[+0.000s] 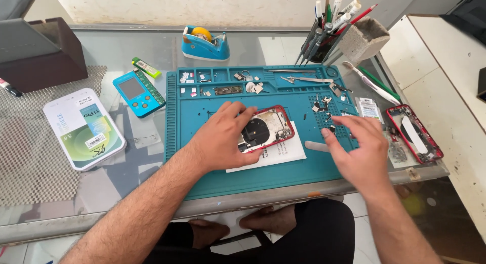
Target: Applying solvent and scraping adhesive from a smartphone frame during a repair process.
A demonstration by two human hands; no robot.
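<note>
An opened red phone housing (271, 126) lies on a white paper sheet (283, 154) in the middle of a teal repair mat (192, 137). My left hand (223, 137) rests on the housing's left side, fingers curled over its top edge, holding it down. To the right, my right hand (357, 147) hovers palm down over the mat. Its fingertips are near several small loose metal parts (324, 104). Its thumb is next to a flat grey pry tool (315, 145). I cannot tell whether the fingers pinch anything.
A second red phone frame (415, 132) lies at the table's right edge. Tweezers (304, 79) sit in the mat's top trays. Behind the mat stand a blue tape dispenser (205, 43) and a tool holder (349, 31). A blue tester device (137, 92) and white box (83, 127) lie at left.
</note>
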